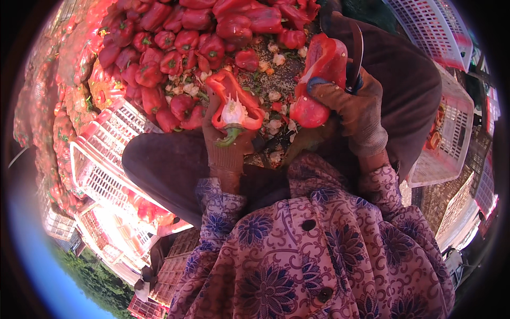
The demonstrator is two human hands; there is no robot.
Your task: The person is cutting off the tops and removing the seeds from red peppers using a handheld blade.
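My left hand [225,153], in a dirty knit work glove, holds a red bell pepper half [239,103] with its cut face up. Its pale seed core [233,111] and green stem [230,134] are still in it. My right hand [360,107], gloved too, grips another red pepper piece [312,109] with the thumb over it. The same hand also has a knife [356,60], its curved blade pointing up and away from me. Between the hands the ground [285,75] is strewn with seeds and cut-out cores [275,123].
Whole red peppers [187,40] are heaped ahead. A plastic crate [111,159] stands by my left knee, another crate [446,131] with pepper pieces by my right. One more crate [434,28] is at upper right. Filled mesh sacks [59,119] line the left.
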